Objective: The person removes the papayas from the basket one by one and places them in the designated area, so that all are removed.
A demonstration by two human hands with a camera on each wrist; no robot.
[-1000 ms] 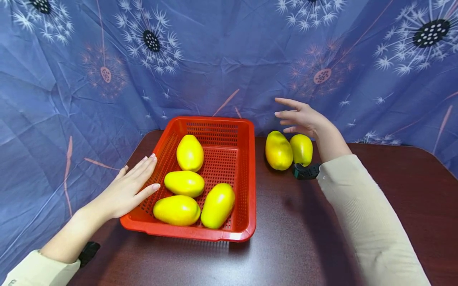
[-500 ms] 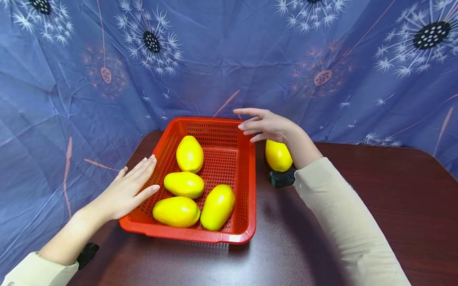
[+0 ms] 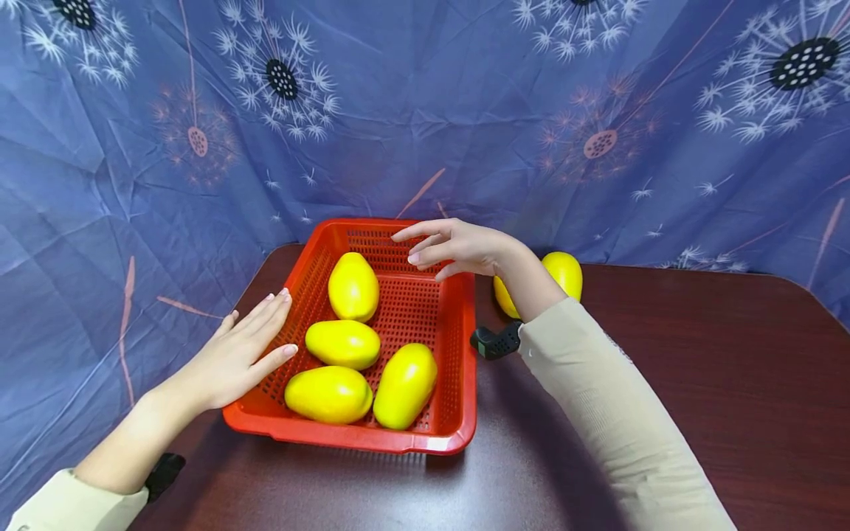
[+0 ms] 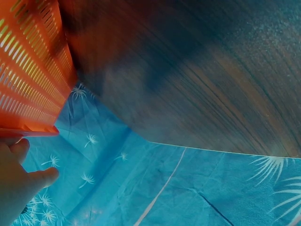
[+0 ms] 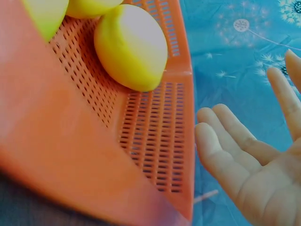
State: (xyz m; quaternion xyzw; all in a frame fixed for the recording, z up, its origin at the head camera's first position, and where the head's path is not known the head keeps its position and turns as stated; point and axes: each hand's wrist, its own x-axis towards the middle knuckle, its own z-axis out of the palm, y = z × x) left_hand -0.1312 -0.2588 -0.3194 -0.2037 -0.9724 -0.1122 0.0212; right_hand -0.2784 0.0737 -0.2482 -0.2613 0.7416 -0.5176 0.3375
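Several yellow mangoes lie in a red perforated plastic basket, mostly toward its left and front. My left hand rests with straight fingers along the basket's left rim; in the left wrist view its fingers show below that rim. Above the basket's back right corner hovers my right hand, fingers loosely spread and holding nothing. In the right wrist view, its bare palm shows beside the basket wall, apart from the mango inside.
Two more mangoes stand on the dark wooden table right of the basket: one shows beyond my forearm, the other is mostly hidden behind my wrist. A blue dandelion-print cloth hangs behind the table. Black wrist devices are strapped on.
My right hand has moved left, from above the two mangoes on the table to over the basket's back right corner, holding nothing throughout. The left hand and the mangoes have stayed put.
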